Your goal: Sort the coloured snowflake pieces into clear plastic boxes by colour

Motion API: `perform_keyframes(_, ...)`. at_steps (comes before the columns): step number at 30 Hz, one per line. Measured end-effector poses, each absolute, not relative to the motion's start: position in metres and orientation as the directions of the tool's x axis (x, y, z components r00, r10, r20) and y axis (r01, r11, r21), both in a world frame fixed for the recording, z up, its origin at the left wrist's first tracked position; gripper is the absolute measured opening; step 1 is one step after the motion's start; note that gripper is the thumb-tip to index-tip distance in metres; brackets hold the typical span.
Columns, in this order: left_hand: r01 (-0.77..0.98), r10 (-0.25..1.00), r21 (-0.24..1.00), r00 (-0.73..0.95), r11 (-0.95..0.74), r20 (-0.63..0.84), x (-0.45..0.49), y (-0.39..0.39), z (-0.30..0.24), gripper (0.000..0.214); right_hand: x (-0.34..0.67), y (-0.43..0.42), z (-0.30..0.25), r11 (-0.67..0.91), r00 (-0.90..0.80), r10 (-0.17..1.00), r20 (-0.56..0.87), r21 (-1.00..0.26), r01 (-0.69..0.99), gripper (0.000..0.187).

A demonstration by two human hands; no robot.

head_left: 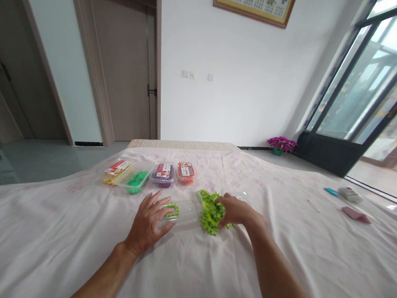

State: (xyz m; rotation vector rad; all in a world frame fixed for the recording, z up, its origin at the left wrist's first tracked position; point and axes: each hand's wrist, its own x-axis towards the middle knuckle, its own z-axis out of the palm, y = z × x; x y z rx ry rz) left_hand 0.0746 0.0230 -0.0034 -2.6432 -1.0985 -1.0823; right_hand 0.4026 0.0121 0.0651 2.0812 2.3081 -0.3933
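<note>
My left hand [149, 221] lies with fingers spread over the near-left side of a clear plastic box [187, 210]. Inside that box, partly under my fingers, are a few light green plastic pieces [172, 210]. To the right of the box a pile of light green plastic pieces [212, 213] rests on the cloth. My right hand [235, 209] reaches into the right side of this pile, fingers bent downward among the pieces. Its fingertips are partly hidden, so what they pinch, if anything, does not show. A clear lid or tray [243, 196] is partly visible behind my right hand.
Behind stand clear boxes of pieces: yellow [115, 171], green [138, 180], purple [163, 174] and orange [186, 172]. A pale floral cloth [282, 232] covers the surface. Far right lie a pink cloth [356, 214], a white packet [350, 194] and a blue item [332, 192].
</note>
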Motion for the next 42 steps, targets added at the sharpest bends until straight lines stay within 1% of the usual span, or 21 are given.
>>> perform_keyframes(3, 0.609, 0.57, 0.165, 0.565, -0.776, 0.597, 0.073, 0.024, 0.0, 0.027, 0.403, 0.013, 0.066, 0.099, -0.126, 0.982, -0.141, -0.183, 0.978, 0.07)
perform_keyframes(8, 0.606, 0.59, 0.197, 0.562, -0.771, 0.58, 0.071, 0.026, 0.001, 0.018, 0.41, 0.016, 0.076, 0.049, -0.056, 0.998, -0.04, -0.175, 0.983, 0.047)
perform_keyframes(10, 0.606, 0.588, 0.196, 0.558, -0.771, 0.585, 0.072, 0.026, 0.001, 0.018, 0.41, 0.015, 0.082, 0.018, -0.015, 1.0, 0.02, -0.193, 0.981, 0.04)
perform_keyframes(12, 0.607, 0.582, 0.196, 0.545, -0.771, 0.604, 0.073, 0.024, 0.002, 0.019, 0.407, 0.014, 0.089, 0.0, 0.037, 0.99, 0.133, -0.263, 0.965, 0.036)
perform_keyframes(14, 0.6, 0.567, 0.19, 0.534, -0.777, 0.627, 0.075, 0.022, 0.003, 0.019, 0.401, 0.013, 0.093, 0.012, 0.104, 0.951, 0.292, -0.369, 0.929, 0.033)
perform_keyframes(16, 0.592, 0.548, 0.178, 0.535, -0.786, 0.644, 0.077, 0.02, 0.003, 0.016, 0.39, 0.014, 0.095, 0.081, 0.166, 0.891, 0.423, -0.507, 0.858, 0.031)
perform_keyframes(17, 0.588, 0.539, 0.169, 0.539, -0.791, 0.647, 0.078, 0.019, 0.004, 0.014, 0.383, 0.015, 0.094, 0.125, 0.193, 0.869, 0.455, -0.58, 0.805, 0.03)
perform_keyframes(18, 0.587, 0.533, 0.162, 0.542, -0.794, 0.649, 0.078, 0.019, 0.004, 0.013, 0.376, 0.017, 0.091, 0.168, 0.211, 0.86, 0.464, -0.648, 0.743, 0.029)
perform_keyframes(20, 0.584, 0.525, 0.151, 0.548, -0.798, 0.652, 0.08, 0.018, 0.003, 0.011, 0.359, 0.02, 0.084, 0.221, 0.213, 0.881, 0.424, -0.764, 0.606, 0.029)
perform_keyframes(22, 0.581, 0.517, 0.142, 0.552, -0.801, 0.655, 0.08, 0.018, 0.004, 0.01, 0.344, 0.021, 0.075, 0.233, 0.17, 0.917, 0.36, -0.832, 0.504, 0.03)
perform_keyframes(23, 0.581, 0.514, 0.139, 0.552, -0.802, 0.656, 0.08, 0.018, 0.004, 0.01, 0.338, 0.022, 0.071, 0.238, 0.136, 0.929, 0.344, -0.837, 0.494, 0.031)
perform_keyframes(25, 0.582, 0.512, 0.134, 0.554, -0.802, 0.656, 0.08, 0.017, 0.004, 0.01, 0.33, 0.02, 0.065, 0.263, 0.06, 0.931, 0.359, -0.777, 0.572, 0.032)
perform_keyframes(27, 0.585, 0.512, 0.128, 0.559, -0.801, 0.652, 0.08, 0.016, 0.005, 0.01, 0.328, 0.017, 0.064, 0.272, 0.009, 0.917, 0.399, -0.642, 0.717, 0.034)
perform_keyframes(29, 0.586, 0.513, 0.122, 0.567, -0.801, 0.644, 0.08, 0.017, 0.005, 0.011, 0.332, 0.015, 0.066, 0.242, -0.005, 0.909, 0.416, -0.521, 0.818, 0.035)
perform_keyframes(32, 0.593, 0.516, 0.116, 0.569, -0.797, 0.64, 0.079, 0.018, 0.003, 0.011, 0.344, 0.014, 0.07, 0.167, 0.018, 0.925, 0.38, -0.449, 0.878, 0.036)
perform_keyframes(35, 0.597, 0.517, 0.118, 0.557, -0.793, 0.651, 0.078, 0.021, -0.001, 0.011, 0.361, 0.015, 0.073, 0.09, 0.034, 0.951, 0.307, -0.38, 0.921, 0.036)
perform_keyframes(38, 0.617, 0.525, 0.139, 0.504, -0.775, 0.686, 0.076, 0.023, -0.004, 0.013, 0.379, 0.017, 0.074, 0.031, 0.023, 0.985, 0.172, -0.302, 0.953, 0.034)
perform_keyframes(40, 0.618, 0.525, 0.161, 0.468, -0.77, 0.711, 0.075, 0.024, -0.007, 0.017, 0.389, 0.018, 0.076, 0.003, 0.019, 0.997, 0.074, -0.279, 0.96, 0.033)
perform_keyframes(42, 0.614, 0.537, 0.202, 0.429, -0.763, 0.726, 0.075, 0.025, -0.009, 0.024, 0.394, 0.018, 0.076, 0.012, -0.011, 1.0, 0.005, -0.284, 0.959, 0.033)
